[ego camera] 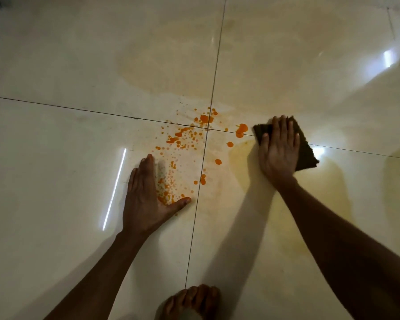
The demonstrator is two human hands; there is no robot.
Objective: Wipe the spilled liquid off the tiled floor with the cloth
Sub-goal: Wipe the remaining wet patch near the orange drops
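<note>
Head view. The right hand (278, 150) lies flat, fingers straight and close together, palm down on a dark brown cloth (304, 148), pressing it against the tiled floor (56, 146). The cloth shows beyond the fingertips and along the outer side of the hand; its frayed near corner sticks out to the right of the wrist. It sits across a grout line, on the far-right side of the spot where four tiles meet.

The left hand (147, 197) rests palm down on the bare tile, fingers straight and together, thumb spread out toward the right hand. It holds nothing. The two hands are well apart, with the cloth wholly on the right hand's side.

The spilled liquid (185, 137), bright orange, lies between the hands as scattered drops and small blotches. The densest spatter runs from just beside the left hand's index finger and thumb up toward the tile junction; the thumb tip touches the lowest drops. One larger blotch (241, 130) lies just to the left of the cloth's near edge, apart from it. A pale yellowish film (286, 204) marks the floor below and around the right hand and forearm, and a fainter stain of the same kind spreads farther off, beyond both hands.

A bare foot (194, 301) shows at the lower edge, between the forearms.
</note>
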